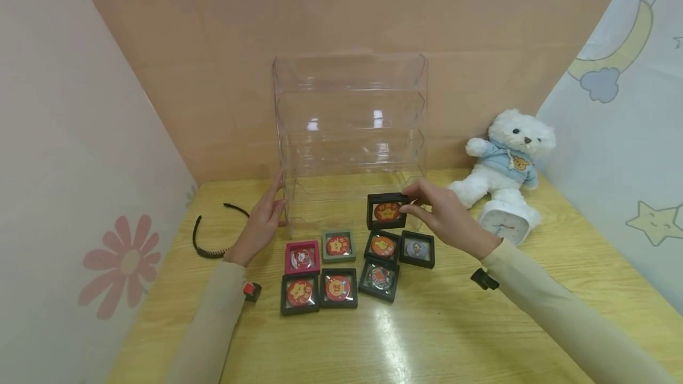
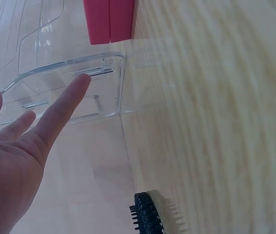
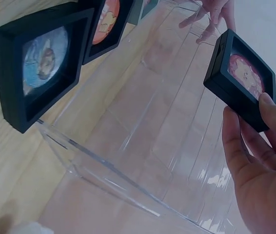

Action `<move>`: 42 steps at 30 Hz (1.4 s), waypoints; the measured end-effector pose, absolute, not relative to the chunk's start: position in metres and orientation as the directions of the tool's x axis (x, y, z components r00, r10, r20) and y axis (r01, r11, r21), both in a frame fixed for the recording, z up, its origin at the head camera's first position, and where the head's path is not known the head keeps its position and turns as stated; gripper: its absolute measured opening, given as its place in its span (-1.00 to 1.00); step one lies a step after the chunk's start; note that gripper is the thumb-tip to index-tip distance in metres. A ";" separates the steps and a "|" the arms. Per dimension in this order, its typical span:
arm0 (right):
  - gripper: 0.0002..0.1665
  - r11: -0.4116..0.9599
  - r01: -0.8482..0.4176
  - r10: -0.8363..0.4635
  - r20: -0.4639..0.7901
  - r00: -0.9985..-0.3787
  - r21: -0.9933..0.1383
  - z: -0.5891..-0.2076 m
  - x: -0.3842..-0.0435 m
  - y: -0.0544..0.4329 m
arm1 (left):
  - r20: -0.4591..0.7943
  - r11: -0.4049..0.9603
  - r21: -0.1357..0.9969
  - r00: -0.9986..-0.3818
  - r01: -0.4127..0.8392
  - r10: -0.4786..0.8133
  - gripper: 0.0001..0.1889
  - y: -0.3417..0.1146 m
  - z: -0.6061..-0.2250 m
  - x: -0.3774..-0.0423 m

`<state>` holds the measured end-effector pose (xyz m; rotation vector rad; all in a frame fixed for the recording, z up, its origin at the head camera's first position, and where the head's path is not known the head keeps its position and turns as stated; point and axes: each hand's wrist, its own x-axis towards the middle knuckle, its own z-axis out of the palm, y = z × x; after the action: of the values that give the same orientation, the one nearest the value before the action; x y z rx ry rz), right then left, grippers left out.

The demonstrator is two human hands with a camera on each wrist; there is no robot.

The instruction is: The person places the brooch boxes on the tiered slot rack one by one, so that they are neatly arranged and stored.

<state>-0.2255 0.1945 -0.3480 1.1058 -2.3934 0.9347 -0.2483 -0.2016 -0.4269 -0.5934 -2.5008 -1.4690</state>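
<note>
My right hand (image 1: 444, 216) pinches a black square display case (image 1: 386, 211) by its right edge, thumb on the front. Inside the case is a red round badge with a yellow star. The case is held upright before the lowest tier of a clear tiered acrylic rack (image 1: 349, 194). At the rack's left side, my left hand (image 1: 261, 218) has its fingers extended; in the left wrist view a fingertip (image 2: 83, 80) lies right at the side panel. Below the held case lie a black case with an orange badge (image 1: 383, 246) and one with a blue portrait badge (image 1: 418, 249).
More badge cases lie in front of the rack: a pink one (image 1: 302, 258), a green one (image 1: 338, 245) and several black ones (image 1: 338, 288). A black headband (image 1: 210, 252) lies left. At right sit a white teddy bear (image 1: 504, 159) and a small white clock (image 1: 504, 224).
</note>
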 end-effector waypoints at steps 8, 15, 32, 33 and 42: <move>-0.65 0.486 -0.764 -0.527 0.555 -0.643 -0.424 -0.342 -0.237 0.182 | 0.374 0.440 0.777 -0.892 0.451 0.253 -0.24 -0.201 -0.427 -0.248; -0.64 0.495 -0.736 -0.513 0.528 -0.677 -0.462 -0.336 -0.244 0.167 | 0.383 0.445 0.770 -0.889 0.457 0.251 -0.27 -0.201 -0.427 -0.248; -0.67 0.474 -0.771 -0.508 0.583 -0.634 -0.425 -0.326 -0.270 0.133 | 0.391 0.431 0.770 -0.882 0.470 0.262 -0.26 -0.204 -0.430 -0.250; -0.67 0.477 -0.770 -0.507 0.583 -0.635 -0.423 -0.326 -0.271 0.131 | 0.391 0.428 0.772 -0.882 0.470 0.262 -0.25 -0.204 -0.430 -0.251; -0.68 0.488 -0.765 -0.505 0.579 -0.641 -0.421 -0.321 -0.281 0.117 | 0.400 0.436 0.760 -0.876 0.482 0.270 -0.28 -0.204 -0.429 -0.251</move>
<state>-0.2813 0.1166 -0.3213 1.0590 -2.3593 0.9451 -0.2511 -0.2043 -0.4290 -0.6582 -2.4693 -1.4161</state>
